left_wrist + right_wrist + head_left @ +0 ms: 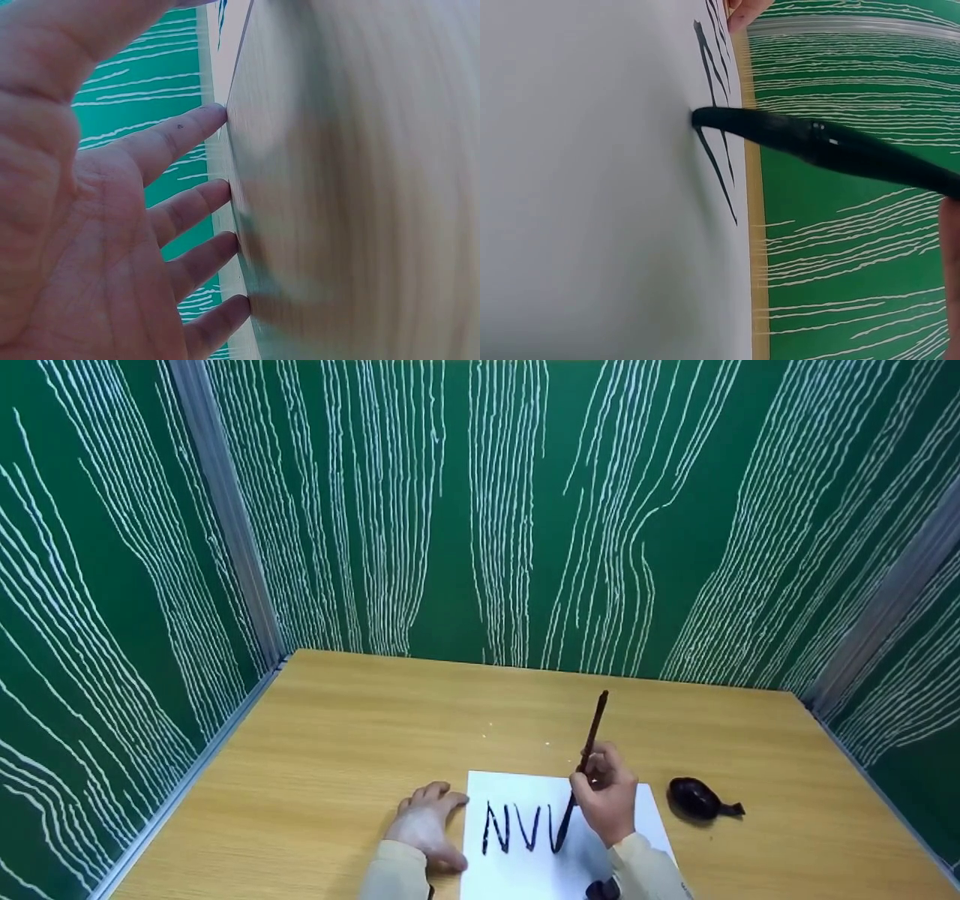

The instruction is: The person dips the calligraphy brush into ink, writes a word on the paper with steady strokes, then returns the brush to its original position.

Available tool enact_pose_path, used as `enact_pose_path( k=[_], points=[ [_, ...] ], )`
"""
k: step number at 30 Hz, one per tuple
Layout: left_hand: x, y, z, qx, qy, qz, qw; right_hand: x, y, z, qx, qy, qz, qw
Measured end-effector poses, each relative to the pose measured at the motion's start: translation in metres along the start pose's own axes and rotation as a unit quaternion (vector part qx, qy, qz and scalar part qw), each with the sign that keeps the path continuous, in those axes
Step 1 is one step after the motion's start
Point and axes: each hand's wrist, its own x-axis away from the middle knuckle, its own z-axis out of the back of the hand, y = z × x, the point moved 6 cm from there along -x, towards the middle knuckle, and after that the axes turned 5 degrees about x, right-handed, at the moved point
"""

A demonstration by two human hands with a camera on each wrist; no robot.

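Observation:
My right hand [609, 799] pinches a dark ink brush [595, 727] by its handle, over a white sheet of paper [525, 877]. In the right wrist view the black brush head [780, 131] meets the paper with its tip bent, at the end of a thin black stroke [717, 174]. Black strokes shaped like an N [496, 831] and a V [529, 832] stand left of it. My left hand [424, 825] rests beside the sheet's left edge, thumb and index finger at the paper. Its spread fingertips [214, 114] touch the wooden table in the left wrist view.
To the right of the paper lies a black, glossy oval object [694, 799] with a short stub. The wooden table [360, 720] is bordered by green walls [442, 585] with wavy white lines, and grey posts [232, 510] stand at the corners.

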Motion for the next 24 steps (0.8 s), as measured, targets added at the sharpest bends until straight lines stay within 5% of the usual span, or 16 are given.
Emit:
enact_pose_path(
  k=[12, 24],
  points=[
    [-0.002, -0.003, -0.003, 0.011, -0.016, 0.008, 0.9998, 0.000, 0.000, 0.002, 0.007, 0.000, 0.012, 1.000],
    [-0.002, -0.003, -0.002, 0.005, -0.014, 0.011, 0.9998, -0.013, -0.004, 0.023, -0.035, 0.078, 0.045, 0.995]
  ],
)
